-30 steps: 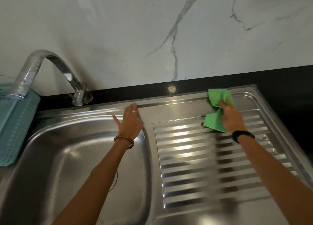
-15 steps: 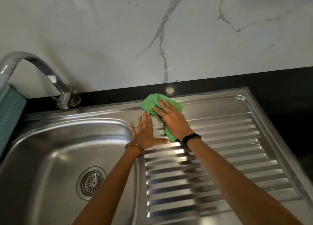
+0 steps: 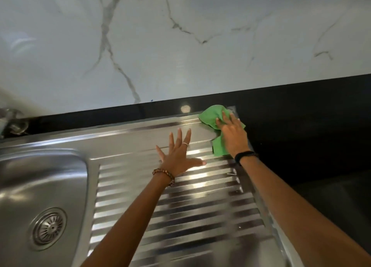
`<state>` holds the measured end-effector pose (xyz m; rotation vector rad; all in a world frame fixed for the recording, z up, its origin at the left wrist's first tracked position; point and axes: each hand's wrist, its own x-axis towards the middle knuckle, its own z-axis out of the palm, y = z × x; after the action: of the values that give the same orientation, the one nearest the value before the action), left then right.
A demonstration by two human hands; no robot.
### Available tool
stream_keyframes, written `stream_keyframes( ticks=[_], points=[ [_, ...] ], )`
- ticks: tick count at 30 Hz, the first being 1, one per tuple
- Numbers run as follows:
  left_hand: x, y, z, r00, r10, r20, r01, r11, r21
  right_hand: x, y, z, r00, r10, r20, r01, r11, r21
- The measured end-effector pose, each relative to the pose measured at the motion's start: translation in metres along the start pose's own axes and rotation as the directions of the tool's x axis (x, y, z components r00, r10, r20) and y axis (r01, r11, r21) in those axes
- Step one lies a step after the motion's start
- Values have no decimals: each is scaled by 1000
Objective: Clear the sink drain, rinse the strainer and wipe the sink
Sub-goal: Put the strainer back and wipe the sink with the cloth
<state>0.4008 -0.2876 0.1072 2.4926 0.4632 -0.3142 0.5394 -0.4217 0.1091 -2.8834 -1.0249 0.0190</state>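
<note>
My right hand (image 3: 232, 135) presses a green cloth (image 3: 213, 117) flat against the far right corner of the stainless drainboard (image 3: 176, 206), fingers spread over the fabric rather than clenched around it. Half a second ago this hand and cloth were at the near-left end of the rear ledge, beside my left hand; the stroke has since carried the cloth along the rear ledge to the corner where the steel meets the black countertop (image 3: 301, 126). My left hand (image 3: 178, 156) lies open and empty, palm down with fingers splayed, on the upper ribs of the drainboard, bracing me; it has moved rightward from the edge of the basin. The two hands are near each other but not touching. The sink basin (image 3: 40, 182) sits at lower left, with the strainer (image 3: 49, 227) seated in the drain and no debris visible on it. I judge the drain-clearing and rinsing steps complete and the wiping step in progress: the rear ledge has received back-and-forth passes, while the ribbed section and the basin may remain to be wiped. The faucet base (image 3: 14, 122) is barely visible at the left edge.
</note>
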Motion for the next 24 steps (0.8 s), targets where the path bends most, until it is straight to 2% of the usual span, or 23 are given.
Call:
stream_keyframes(
  ticks=[5, 11, 16, 20, 24],
  points=[
    [2, 5, 10, 996, -48, 78, 39, 993, 113, -13, -5, -6, 995, 74, 59, -73, 997, -18],
    [6, 5, 6, 990, -65, 125, 49, 990, 129, -90, -4, 5, 986, 160, 44, -162, 986, 40],
    [9, 5, 6, 989, -76, 129, 57, 987, 150, -43, -2, 5, 992, 128, 13, -129, 991, 46],
    [11, 4, 7, 988, -88, 126, 70, 988, 140, 11, -4, 1, 990, 143, 15, -144, 981, 129],
    [13, 4, 7, 987, -100, 127, 82, 987, 142, 13, 1, 2, 991, 132, -9, -128, 972, 198]
  ],
)
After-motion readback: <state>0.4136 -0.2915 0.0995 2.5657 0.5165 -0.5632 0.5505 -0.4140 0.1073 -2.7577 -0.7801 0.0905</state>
